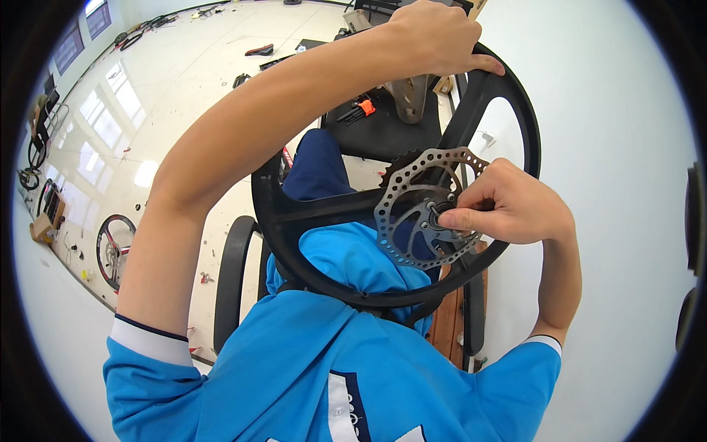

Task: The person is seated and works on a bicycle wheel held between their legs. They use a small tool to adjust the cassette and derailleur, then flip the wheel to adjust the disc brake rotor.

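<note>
A black spoked bicycle wheel (274,215) rests tilted across my lap. Bolted at its hub is a silver brake disc (401,179) full of holes, with a dark toothed sprocket (401,163) partly showing behind it. My left hand (440,38) reaches over to the far edge and is closed on the rim, one finger lying along it; its other fingertips are hidden. At the disc's centre, my right hand (512,206) pinches thumb and fingers together by the hub. Whatever small part lies between those fingertips is hidden.
Ahead is a black seat (379,131) carrying hex keys in an orange holder (361,110). A black armrest (234,276) is at my left. On the pale floor lie a bicycle saddle (259,51) and another wheel (112,250). A white wall (611,147) runs along the right.
</note>
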A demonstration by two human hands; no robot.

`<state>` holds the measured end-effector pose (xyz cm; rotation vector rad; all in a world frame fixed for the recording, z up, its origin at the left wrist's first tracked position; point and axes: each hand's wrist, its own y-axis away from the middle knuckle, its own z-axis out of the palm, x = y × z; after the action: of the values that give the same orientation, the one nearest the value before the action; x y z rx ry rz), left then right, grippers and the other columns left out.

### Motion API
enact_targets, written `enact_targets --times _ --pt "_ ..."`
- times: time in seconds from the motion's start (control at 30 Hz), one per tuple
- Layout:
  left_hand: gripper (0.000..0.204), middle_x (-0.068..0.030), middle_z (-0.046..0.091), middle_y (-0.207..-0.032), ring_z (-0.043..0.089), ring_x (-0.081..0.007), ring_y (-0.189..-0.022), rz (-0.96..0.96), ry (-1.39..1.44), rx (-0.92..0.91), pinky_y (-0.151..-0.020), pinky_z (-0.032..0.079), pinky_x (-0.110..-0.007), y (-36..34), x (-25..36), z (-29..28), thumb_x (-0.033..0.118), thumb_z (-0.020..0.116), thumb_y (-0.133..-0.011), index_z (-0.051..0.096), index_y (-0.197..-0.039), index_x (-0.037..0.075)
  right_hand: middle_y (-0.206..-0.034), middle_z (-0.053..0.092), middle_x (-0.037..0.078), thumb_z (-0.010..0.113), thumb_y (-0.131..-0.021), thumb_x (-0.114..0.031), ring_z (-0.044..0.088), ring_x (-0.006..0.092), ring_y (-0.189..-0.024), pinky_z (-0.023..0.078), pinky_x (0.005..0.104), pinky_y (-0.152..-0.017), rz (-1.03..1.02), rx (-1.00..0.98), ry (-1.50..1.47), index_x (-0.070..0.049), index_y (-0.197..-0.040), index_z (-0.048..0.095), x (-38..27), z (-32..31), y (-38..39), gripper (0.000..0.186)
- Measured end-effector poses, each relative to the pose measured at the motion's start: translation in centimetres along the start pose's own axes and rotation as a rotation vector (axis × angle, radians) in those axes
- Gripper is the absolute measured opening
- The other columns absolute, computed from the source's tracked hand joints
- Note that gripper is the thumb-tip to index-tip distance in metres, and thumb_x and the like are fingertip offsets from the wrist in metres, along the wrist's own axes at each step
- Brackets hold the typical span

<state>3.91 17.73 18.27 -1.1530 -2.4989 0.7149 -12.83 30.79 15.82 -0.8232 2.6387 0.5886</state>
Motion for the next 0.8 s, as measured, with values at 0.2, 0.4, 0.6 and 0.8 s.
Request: enact_targets --times 0.2,0.4,0.6,0.8 --pt "0.075 -0.0278 0.068 -0.076 0.071 -0.0399 -0.077 -0.020 -0.041 -0.002 -0.070 0.057 -0.046 -0.7 0.2 0.6 0.062 0.053 -0.093 0.069 -0.077 -0.009 -0.047 0.056 0.006 0.069 -0.092 -0.034 0.045 0.0151 -0.036 0.031 0.0294 -0.041 -0.019 -0.050 0.048 0.000 -0.065 0.071 0.1 -0.1 -0.1 0.044" --pt "0.075 -0.0280 0.068 -0.076 0.070 -0.0406 -0.076 0.041 -0.044 -0.012 -0.070 0.057 -0.047 -1.3 1.4 0.6 0.061 0.053 -0.094 0.069 -0.077 -0.010 -0.060 0.066 0.015 0.077 -0.080 -0.024 0.066 0.0287 -0.057 0.052 0.0368 -0.057 0.027 -0.183 0.476 0.001 -0.067 0.074 -4.7 -3.1 -1.2 0.028" --pt "0.075 -0.0275 0.068 -0.075 0.070 -0.0411 -0.075 0.026 -0.018 -0.099 -0.069 0.057 -0.047 -0.5 1.7 -1.0 0.061 0.051 -0.095 0.068 -0.075 -0.009 -0.062 0.069 0.011 0.077 -0.080 -0.024 0.066 0.0277 -0.057 0.051 0.0358 -0.057 -0.001 -0.245 0.504 -0.001 -0.072 0.076 -5.5 -4.0 -2.2 0.025" --pt "0.075 -0.0269 0.068 -0.076 0.070 -0.0407 -0.076 0.027 -0.069 -0.010 -0.070 0.057 -0.046 -1.3 1.0 0.8 0.062 0.050 -0.095 0.069 -0.078 -0.009 -0.062 0.069 0.009 0.076 -0.080 -0.021 0.062 0.0235 -0.050 0.046 0.0327 -0.049 -0.167 -0.168 0.303 -0.003 -0.078 0.078 -2.5 -3.9 -1.6 0.019"
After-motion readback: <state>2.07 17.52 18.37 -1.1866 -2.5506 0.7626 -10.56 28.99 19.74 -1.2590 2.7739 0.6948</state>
